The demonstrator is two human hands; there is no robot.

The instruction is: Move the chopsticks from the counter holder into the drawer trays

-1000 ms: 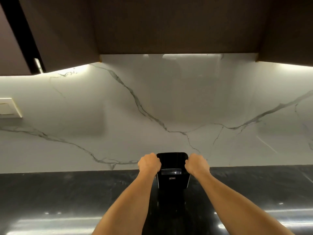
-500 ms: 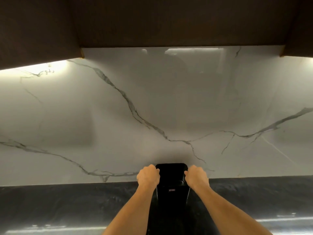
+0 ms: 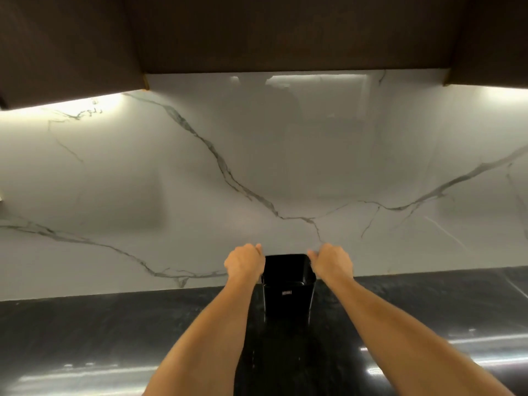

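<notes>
We look out along two bare forearms that reach forward over a dark, glossy tabletop (image 3: pixel 100 332) toward a black holder (image 3: pixel 287 301). The holder stands upright at the back of the tabletop, close to the white marble backsplash (image 3: pixel 285 167), roughly in the middle of our view. It narrows toward its base and carries a small pale label (image 3: pixel 286 292) on the face turned to us. Its opening is dark, and we cannot make out any chopsticks in it.

The left hand (image 3: pixel 244 264) sits at the holder's upper left corner and the right hand (image 3: pixel 333 262) at its upper right corner, so the two hands are apart with the holder between them. Both show us their backs, and the fingers of each are curled inward toward the rim. The lower edge of each hand overlaps a top corner of the holder, while the fingertips show just above the rim line against the backsplash. We cannot tell whether either hand actually grips the rim or only lies against it.

Grey veins run in long diagonals across the backsplash. Dark brown wall cabinets (image 3: pixel 257 32) hang above, and a warm strip of light (image 3: pixel 65 105) glows under the left one. Pale streaks of reflected light lie across the near part of the tabletop on both sides of the arms.
</notes>
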